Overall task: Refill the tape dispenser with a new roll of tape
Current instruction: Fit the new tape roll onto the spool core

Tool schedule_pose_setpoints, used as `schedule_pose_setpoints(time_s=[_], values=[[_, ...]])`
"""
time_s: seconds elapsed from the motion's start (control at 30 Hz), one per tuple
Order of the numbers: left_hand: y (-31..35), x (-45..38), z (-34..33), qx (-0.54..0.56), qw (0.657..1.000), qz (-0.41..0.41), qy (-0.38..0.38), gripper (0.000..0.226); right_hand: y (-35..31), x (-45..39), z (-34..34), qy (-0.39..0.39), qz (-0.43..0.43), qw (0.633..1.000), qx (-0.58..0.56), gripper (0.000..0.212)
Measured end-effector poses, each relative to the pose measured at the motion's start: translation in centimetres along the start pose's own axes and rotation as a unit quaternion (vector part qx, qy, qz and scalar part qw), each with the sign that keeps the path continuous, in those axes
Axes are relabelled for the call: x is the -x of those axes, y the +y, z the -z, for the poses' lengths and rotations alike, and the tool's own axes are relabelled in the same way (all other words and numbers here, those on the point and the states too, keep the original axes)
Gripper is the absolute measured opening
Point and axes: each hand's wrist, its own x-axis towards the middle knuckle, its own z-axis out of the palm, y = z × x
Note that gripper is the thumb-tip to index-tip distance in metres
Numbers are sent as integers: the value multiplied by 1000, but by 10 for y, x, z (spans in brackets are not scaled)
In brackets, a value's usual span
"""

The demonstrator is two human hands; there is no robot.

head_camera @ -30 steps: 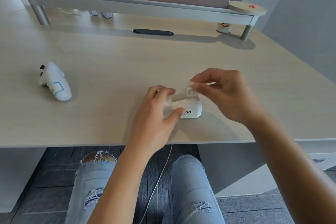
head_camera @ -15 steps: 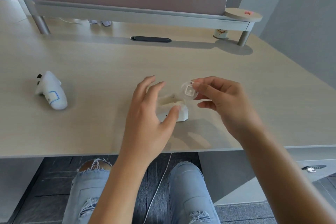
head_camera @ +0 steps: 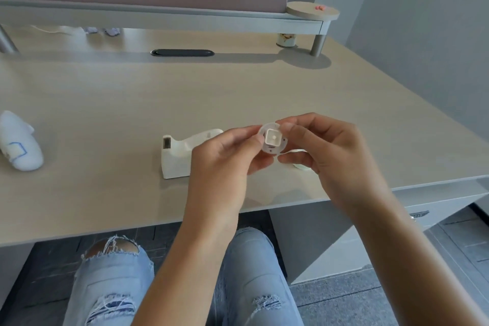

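A white tape dispenser (head_camera: 177, 156) stands on the light wooden desk (head_camera: 132, 103), its cutter end pointing left and its roll slot partly hidden behind my left hand. Just above the desk, to the right of the dispenser, I hold a small round white spool hub (head_camera: 272, 138) with a square boss on its face. My left hand (head_camera: 227, 156) pinches its left rim and my right hand (head_camera: 325, 151) pinches its right rim. A pale roll-like object (head_camera: 300, 165) peeks out on the desk under my right hand.
A white controller (head_camera: 18, 143) lies at the desk's left edge. A raised shelf (head_camera: 185, 18) runs along the back, with a small cup (head_camera: 287, 40) under its right end and a black cable slot (head_camera: 182, 52) in front. The desk's front edge is just below my hands.
My left hand let go of the dispenser and rose to join my right hand on the spool hub. The hub came away from the dispenser toward the right. The view shifted right.
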Motion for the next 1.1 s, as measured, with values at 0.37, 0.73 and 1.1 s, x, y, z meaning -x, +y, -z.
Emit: schedule_pose_setpoints(time_s=[0.37,0.73,1.1], values=[[-15,13,-17,42,998,41,36,11,17,21,20,48,282,902,322,25],[-24,21,-18,-26,996,16,83,6,17,23,26,10,319,864,389,20],[-32,26,-22,6,994,46,94,8,32,29,27,-4,296,873,389,19]])
